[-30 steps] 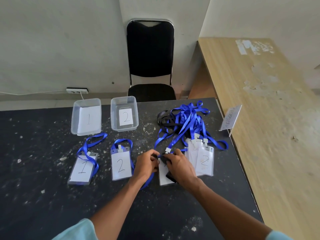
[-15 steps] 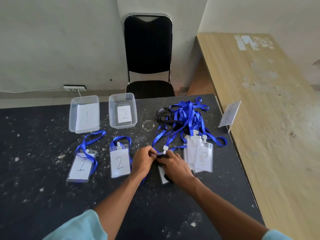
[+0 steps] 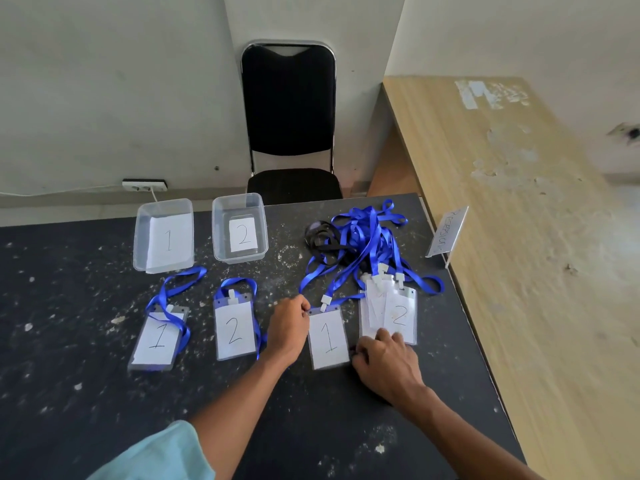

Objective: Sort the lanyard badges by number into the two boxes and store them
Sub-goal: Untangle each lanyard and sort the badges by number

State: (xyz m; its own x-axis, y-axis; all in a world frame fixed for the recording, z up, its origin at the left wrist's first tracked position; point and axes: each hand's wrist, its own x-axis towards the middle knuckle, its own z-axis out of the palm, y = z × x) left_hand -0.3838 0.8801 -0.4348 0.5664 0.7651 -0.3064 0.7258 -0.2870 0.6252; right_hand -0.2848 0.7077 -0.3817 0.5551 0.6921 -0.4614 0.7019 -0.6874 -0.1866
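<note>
Sorting in progress: my left hand [image 3: 289,329] is curling its fingertips onto the top left corner of a badge marked 1 [image 3: 327,337], which is lying flat on the speckled dark table [image 3: 86,410] between my two hands, its white clip [image 3: 325,300] sitting just beyond that corner. My right hand [image 3: 388,365] is resting knuckles-up just right of the badge's lower corner, fingers bent, their tips touching the near edge of a small stack of badges [image 3: 398,315] topped by a 2; whether that hand is actually gripping anything, I cannot tell. Just left of my left hand a badge marked 2 [image 3: 234,329] is lying with its blue strap looping round it, and farther left another badge marked 1 [image 3: 157,341] is lying under its own strap. Beyond those two, well ahead of my left hand, the clear box labelled 1 [image 3: 140,237] and the clear box labelled 2 [image 3: 219,233] are standing side by side. Ahead of my right hand a tangle of blue lanyards [image 3: 367,233] is piling up, a black lanyard [image 3: 318,237] at its left edge. Off to the right a small clear sign [image 3: 446,232] is leaning at the edge of a wooden table [image 3: 519,237], and a black chair [image 3: 289,98] is standing against the wall ahead.
</note>
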